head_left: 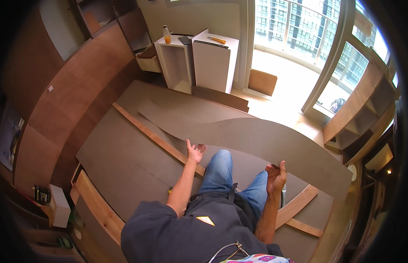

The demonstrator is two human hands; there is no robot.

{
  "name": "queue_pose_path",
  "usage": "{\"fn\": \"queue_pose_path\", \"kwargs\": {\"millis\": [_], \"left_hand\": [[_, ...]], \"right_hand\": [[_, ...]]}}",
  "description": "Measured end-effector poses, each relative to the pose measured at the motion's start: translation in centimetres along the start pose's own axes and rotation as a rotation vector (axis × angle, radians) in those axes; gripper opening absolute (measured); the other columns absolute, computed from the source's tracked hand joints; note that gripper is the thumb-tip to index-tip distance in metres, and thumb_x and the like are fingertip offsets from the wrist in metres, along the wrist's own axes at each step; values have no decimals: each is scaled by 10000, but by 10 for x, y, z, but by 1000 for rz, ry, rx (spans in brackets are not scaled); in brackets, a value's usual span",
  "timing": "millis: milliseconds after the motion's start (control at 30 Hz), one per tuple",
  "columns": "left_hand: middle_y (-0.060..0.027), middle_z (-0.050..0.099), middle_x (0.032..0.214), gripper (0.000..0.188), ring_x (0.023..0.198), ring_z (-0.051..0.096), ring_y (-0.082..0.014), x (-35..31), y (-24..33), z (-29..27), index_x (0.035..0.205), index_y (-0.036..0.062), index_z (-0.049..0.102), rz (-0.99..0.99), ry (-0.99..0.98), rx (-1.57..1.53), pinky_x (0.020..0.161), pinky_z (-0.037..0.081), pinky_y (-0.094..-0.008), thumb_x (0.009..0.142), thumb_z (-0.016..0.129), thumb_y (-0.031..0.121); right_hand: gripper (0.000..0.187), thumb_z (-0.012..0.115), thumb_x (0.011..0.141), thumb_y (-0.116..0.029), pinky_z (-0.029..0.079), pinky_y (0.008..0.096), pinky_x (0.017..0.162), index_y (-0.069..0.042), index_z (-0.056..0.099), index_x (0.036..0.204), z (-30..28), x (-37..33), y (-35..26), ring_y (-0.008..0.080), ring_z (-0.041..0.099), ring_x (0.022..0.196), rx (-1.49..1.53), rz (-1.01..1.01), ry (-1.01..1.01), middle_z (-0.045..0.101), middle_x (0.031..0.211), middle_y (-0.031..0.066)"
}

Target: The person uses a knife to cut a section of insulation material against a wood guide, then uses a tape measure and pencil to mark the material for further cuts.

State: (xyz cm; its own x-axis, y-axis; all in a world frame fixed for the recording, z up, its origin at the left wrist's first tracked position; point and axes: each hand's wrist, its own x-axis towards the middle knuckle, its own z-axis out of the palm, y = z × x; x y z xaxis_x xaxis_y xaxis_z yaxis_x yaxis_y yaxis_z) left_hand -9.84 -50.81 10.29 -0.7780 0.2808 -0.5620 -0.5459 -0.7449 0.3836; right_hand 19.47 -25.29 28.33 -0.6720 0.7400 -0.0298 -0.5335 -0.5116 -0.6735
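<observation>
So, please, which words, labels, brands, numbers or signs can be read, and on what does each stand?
No text can be read clearly.
Black box: yellow marks, too small to read.
Shirt patch: any print is too small to read.
White sticker: any print is too small to read.

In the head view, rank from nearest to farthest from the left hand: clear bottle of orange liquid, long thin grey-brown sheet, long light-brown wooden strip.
From the left hand:
1. Long thin grey-brown sheet: edge right at the hand.
2. Long light-brown wooden strip: lower, to the hand's left.
3. Clear bottle of orange liquid: ahead, atop the white open-fronted cabinet.
</observation>
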Motion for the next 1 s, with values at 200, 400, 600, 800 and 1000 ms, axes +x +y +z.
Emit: {"fn": "queue_pose_path", "kwargs": {"millis": [200, 400, 600, 800, 1000], "left_hand": [[-95, 498, 1305, 1007, 1047, 567, -265, 55, -1, -26, 1456, 109, 283, 68, 27, -81, 875, 493, -440, 760, 647, 740], [-27, 638, 977, 443, 841, 618, -193, 88, 9, -26, 1129, 139, 586, 64, -16, 17, 700, 516, -344, 868, 676, 486], [-14, 652, 983, 229, 860, 629, -124, 95, 74, 77, 1092, 108, 584, 277, -130, 144, 706, 524, -293, 892, 679, 167], [16, 617, 992, 223, 924, 598, -101, 82, 169, 236, 1081, 105, 565, 588, -125, 299, 799, 505, -274, 888, 672, 135], [-41, 607, 1088, 292, 1011, 597, -144, 70, 286, 376, 1154, 53, 542, 772, -114, 394, 849, 507, -289, 900, 647, 152]], "right_hand": [[256, 563, 999, -313, 543, 294, 635, -90, 638, 1099, -21, -10, -31, 152, 669, 676, -45, -68, 73, 727, 937, 48], [228, 565, 999, -289, 513, 261, 622, -115, 630, 1132, -46, 24, -52, 128, 635, 679, -29, -93, 186, 720, 1000, 24], [187, 539, 1014, -275, 519, 291, 619, -131, 654, 981, -81, 112, -34, 172, 643, 656, 8, -53, 223, 717, 844, 39], [228, 526, 1017, -279, 553, 340, 674, -111, 654, 931, -68, 227, 8, 223, 693, 705, 40, 151, 291, 719, 799, 85], [284, 477, 1035, -270, 545, 335, 697, -48, 649, 1074, 38, 316, 50, 262, 699, 779, 185, 213, 81, 735, 948, 127]]}}
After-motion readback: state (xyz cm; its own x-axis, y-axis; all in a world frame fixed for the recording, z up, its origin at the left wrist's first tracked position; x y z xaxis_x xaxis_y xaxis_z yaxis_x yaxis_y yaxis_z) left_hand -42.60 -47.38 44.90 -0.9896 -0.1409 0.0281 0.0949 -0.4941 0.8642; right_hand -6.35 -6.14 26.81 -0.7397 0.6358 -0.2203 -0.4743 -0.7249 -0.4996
